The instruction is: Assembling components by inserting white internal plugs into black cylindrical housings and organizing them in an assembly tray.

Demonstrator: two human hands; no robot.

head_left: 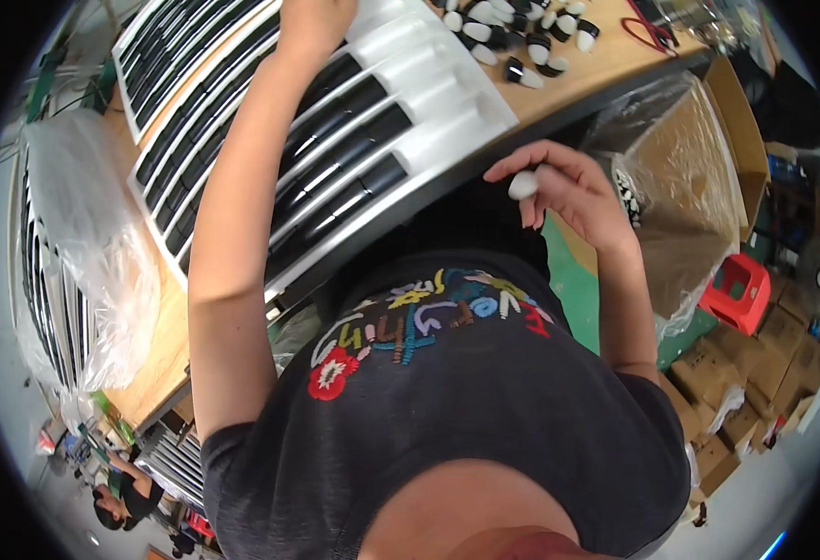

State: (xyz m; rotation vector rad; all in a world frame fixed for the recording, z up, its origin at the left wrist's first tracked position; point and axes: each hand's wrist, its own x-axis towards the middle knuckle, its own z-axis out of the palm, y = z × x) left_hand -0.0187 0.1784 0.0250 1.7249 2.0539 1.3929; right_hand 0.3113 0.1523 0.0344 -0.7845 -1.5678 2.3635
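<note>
Right hand (578, 191): fingers closed on a white piece (522, 185), just off the table (606, 73) edge. Left hand (319, 21) over the white tray (457, 89) of black strips (387, 121), cut by frame; can't tell its grip. Loose black-and-white pieces (539, 47) heaped beside tray. Lined carton (738, 131) at right, red stool (754, 289) near it.

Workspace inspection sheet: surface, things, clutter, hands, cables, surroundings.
Surface: wooden tabletop under a white ribbed tray.
Job's things: black pieces in rows on the tray; loose black-and-white pieces heaped right.
Clutter: red loop beside the loose pieces.
Hands: left hand over the tray, partly out of frame; right hand holds a white piece near the table edge.
Cables: cannot tell; edges blurred.
Surroundings: plastic-lined carton, red stool, cardboard boxes right; plastic-wrapped bundle left; co-worker lower left.
</note>
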